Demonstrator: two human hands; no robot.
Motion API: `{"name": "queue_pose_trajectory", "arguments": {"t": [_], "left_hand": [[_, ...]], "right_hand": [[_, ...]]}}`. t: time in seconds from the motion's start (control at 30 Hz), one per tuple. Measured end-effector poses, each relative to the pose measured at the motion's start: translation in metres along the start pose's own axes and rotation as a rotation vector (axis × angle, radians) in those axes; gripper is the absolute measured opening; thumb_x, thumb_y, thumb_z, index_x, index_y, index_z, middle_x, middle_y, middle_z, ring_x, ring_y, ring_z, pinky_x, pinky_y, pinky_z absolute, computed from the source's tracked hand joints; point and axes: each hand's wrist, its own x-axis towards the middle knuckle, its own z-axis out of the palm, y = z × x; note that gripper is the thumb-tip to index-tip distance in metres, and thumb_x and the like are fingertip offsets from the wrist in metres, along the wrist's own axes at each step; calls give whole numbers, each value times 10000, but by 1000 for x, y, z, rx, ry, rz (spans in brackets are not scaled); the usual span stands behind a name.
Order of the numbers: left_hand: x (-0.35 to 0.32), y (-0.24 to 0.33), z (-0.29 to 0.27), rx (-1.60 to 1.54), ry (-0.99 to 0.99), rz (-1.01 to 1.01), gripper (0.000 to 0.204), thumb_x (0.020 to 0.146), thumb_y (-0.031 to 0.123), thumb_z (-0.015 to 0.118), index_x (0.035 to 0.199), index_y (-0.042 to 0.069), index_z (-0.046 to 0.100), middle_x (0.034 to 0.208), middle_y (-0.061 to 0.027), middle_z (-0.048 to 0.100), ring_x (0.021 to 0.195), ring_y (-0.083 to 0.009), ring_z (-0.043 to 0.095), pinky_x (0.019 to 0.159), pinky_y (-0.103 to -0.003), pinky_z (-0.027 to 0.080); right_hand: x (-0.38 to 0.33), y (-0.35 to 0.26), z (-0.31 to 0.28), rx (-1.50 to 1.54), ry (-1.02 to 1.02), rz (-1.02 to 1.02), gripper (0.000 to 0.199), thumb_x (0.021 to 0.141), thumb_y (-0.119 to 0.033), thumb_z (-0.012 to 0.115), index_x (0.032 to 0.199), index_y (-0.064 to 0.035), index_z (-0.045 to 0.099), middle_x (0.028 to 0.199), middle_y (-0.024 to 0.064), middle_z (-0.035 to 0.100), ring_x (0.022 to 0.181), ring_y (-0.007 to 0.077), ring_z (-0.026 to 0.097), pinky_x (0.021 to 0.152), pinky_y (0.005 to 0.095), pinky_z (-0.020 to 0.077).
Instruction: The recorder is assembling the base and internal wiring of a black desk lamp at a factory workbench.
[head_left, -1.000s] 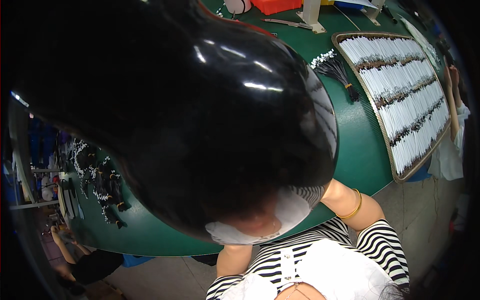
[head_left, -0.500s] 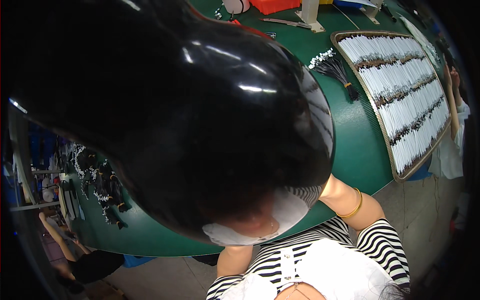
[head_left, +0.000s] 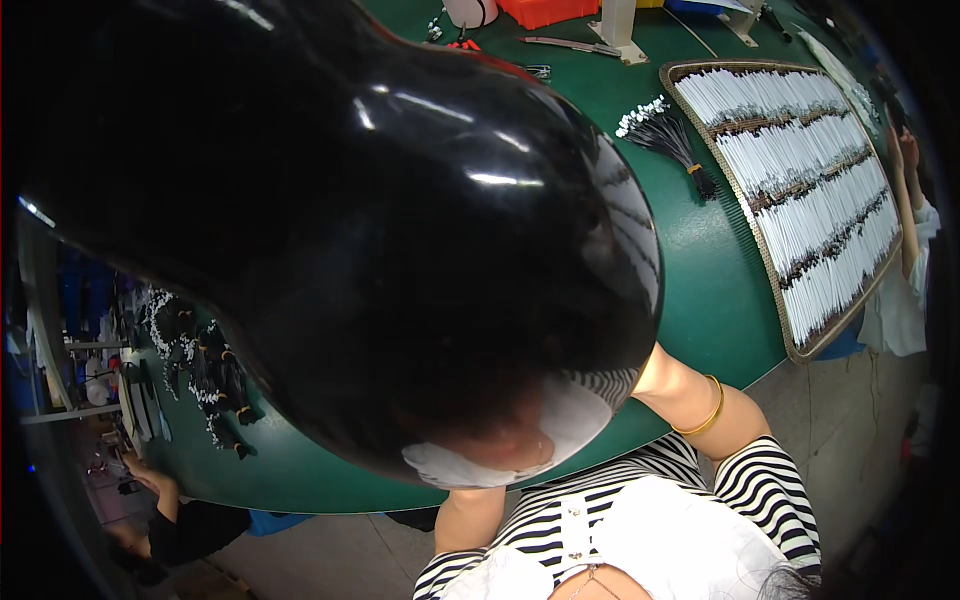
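Note:
A large glossy black rounded hood (head_left: 430, 270), perhaps of a lamp, fills the middle and left of the head view. Both my hands are hidden behind it, along with whatever they hold or touch. My left forearm (head_left: 470, 520) shows below its lower edge. To the right of the hood, my right forearm (head_left: 690, 395) wears a gold bangle (head_left: 716, 407). On the green table (head_left: 715, 300), a tied bundle of black wires (head_left: 672, 143) with white ends lies to the right of the hood.
At right, a brown-rimmed tray (head_left: 752, 215) holds rows of white, thin pieces with dark ends. More black wire bundles (head_left: 210, 375) lie at left. Far back are a red bin (head_left: 550, 10), a pen-like tool (head_left: 570, 45) and a white post (head_left: 620, 30). Other people's arms (head_left: 155, 480) show at both sides.
The black hood sits slightly farther left in the picture. A person's arm at the lower left has moved. My forearms stay nearly where they were.

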Motion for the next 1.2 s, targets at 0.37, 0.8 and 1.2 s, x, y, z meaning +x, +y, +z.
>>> {"name": "queue_pose_trajectory", "arguments": {"t": [0.37, 0.8, 1.2], "left_hand": [[1, 2, 4, -27, 62, 45, 257, 697, -78, 470, 950, -36, 472, 897, -89, 521, 828, -163, 505, 783, -273, 369], [-1, -1, 0, -8, 83, 43, 234, 709, -77, 468, 938, -31, 481, 907, -92, 526, 839, -155, 501, 777, -271, 371], [-2, 0, 6, 23, 103, 75, 218, 704, -66, 477, 919, -34, 477, 861, -87, 525, 769, -138, 508, 719, -246, 394]], "right_hand": [[-2, -7, 4, -143, 34, 4, 158, 709, -23, 543, 858, 30, 541, 788, 85, 577, 728, 111, 541, 677, 218, 427], [-2, -2, 1, -199, 32, -2, 166, 702, -39, 558, 853, 29, 539, 788, 80, 569, 743, 103, 536, 678, 213, 423], [-1, 2, 1, -55, -21, -28, 113, 707, -31, 551, 801, 29, 535, 770, 84, 569, 713, 113, 541, 662, 215, 426]]}}
